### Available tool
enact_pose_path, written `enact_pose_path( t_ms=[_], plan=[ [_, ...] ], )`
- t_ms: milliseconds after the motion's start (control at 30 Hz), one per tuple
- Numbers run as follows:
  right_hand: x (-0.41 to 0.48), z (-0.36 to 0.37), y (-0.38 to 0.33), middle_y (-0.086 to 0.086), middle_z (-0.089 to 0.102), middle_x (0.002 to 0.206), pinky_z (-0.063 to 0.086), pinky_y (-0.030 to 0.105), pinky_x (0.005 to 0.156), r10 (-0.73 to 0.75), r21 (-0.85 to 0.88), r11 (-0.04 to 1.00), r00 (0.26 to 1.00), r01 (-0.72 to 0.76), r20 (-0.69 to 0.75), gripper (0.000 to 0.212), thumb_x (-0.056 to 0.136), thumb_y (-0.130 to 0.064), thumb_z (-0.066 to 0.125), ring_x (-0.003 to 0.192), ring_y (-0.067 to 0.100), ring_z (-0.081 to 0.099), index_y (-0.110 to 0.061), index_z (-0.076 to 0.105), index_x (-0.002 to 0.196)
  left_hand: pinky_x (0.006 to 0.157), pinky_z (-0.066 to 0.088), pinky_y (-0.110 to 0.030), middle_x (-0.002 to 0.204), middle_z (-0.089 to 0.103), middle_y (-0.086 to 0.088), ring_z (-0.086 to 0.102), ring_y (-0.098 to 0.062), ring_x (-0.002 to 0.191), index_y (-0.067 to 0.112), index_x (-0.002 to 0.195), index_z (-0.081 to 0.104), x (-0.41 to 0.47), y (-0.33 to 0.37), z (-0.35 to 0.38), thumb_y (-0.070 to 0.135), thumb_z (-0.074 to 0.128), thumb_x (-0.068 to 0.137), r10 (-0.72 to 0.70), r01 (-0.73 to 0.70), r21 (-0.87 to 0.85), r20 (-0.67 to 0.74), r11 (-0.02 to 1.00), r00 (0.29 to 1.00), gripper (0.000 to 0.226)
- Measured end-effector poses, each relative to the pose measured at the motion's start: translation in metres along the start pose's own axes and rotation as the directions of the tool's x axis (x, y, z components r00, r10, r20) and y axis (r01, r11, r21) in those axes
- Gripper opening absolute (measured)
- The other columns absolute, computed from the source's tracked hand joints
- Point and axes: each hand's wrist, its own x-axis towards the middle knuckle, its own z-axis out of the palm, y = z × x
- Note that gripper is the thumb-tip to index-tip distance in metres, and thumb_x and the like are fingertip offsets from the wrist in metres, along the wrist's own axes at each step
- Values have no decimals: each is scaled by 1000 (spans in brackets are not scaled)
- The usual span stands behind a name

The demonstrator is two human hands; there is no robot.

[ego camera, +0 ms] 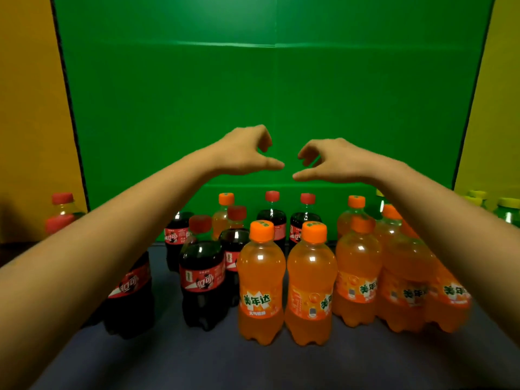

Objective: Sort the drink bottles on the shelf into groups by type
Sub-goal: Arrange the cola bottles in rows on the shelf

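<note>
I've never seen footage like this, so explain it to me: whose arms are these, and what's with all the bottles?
No machine here. One camera sits on a person's head, looking forward and down, so the arms are the wearer's own. The left hand and right hand hover above the bottles, fingers loosely curled, holding nothing. On the dark shelf surface stand cola bottles with red caps, mostly left, and orange soda bottles, mostly right. Some green bottles show at the far right.

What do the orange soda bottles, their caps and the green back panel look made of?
Orange soda bottles: clear glossy plastic, likely PET; the liquid shows through, with sharp highlights and a lobed base.
Caps: opaque orange plastic with a dull sheen.
Green back panel: matte sheet, probably card or corrugated board; fold creases show.
</note>
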Motion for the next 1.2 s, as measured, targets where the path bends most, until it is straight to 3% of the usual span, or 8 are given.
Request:
enact_pose_path(
  t_ms=[100,233,400,533,700,900,1033,1200],
  plan=[
    [22,18,5,11,53,134,39,30,100,75,-186,982,974,-35,215,72,78,-45,66,123,25,49,-8,40,135,92,38,-26,133,50,-14,50,-27,118,3,129,42,25,-10,28,37,67,81,-23,-9,130,241,991,970,64],
    [41,39,18,9,51,133,50,36,90,193,-231,967,890,-103,413,78,73,-41,74,109,26,54,-9,39,135,98,40,-30,137,46,-9,47,-25,121,7,134,35,42,-21,59,41,71,76,-87,-25,191,554,981,828,77],
    [53,45,27,8,46,120,52,33,84,235,-128,972,788,-197,569,63,74,-23,76,105,25,52,-10,44,127,94,48,-37,116,49,-4,52,-26,110,7,124,43,56,-27,74,29,77,72,-61,-64,159,674,985,736,66],
    [59,57,27,7,44,119,56,28,69,231,-142,973,777,-183,586,57,71,-19,78,101,26,54,-12,46,117,72,48,-28,84,44,7,51,-20,88,11,101,45,61,-29,85,22,82,67,-12,-104,136,657,985,754,51],
    [61,63,25,0,52,98,48,20,50,194,-172,977,841,-122,504,54,67,-30,81,63,9,54,-11,56,112,65,50,-28,77,47,6,52,-15,69,11,96,50,61,-28,83,21,83,64,32,-143,113,664,983,747,47],
    [56,53,17,-2,56,77,41,19,47,179,-174,978,901,-118,396,50,58,-35,85,59,10,53,-14,56,93,53,45,-21,76,51,5,51,-10,61,10,95,52,55,-28,69,22,85,61,38,-118,83,639,990,769,49],
    [45,23,9,10,65,87,44,24,52,163,-123,982,968,-141,193,54,57,-40,82,68,22,57,-6,62,94,51,41,-22,70,52,4,46,-11,58,12,88,53,47,-34,28,23,89,53,55,-57,-9,427,998,902,52],
    [30,-13,0,8,63,92,46,26,57,120,204,975,983,-90,-142,49,61,-40,80,75,23,57,-17,61,101,51,41,-16,74,50,2,46,-9,64,13,89,51,27,-40,-30,13,85,59,-1,21,-345,60,939,998,45]
  ],
)
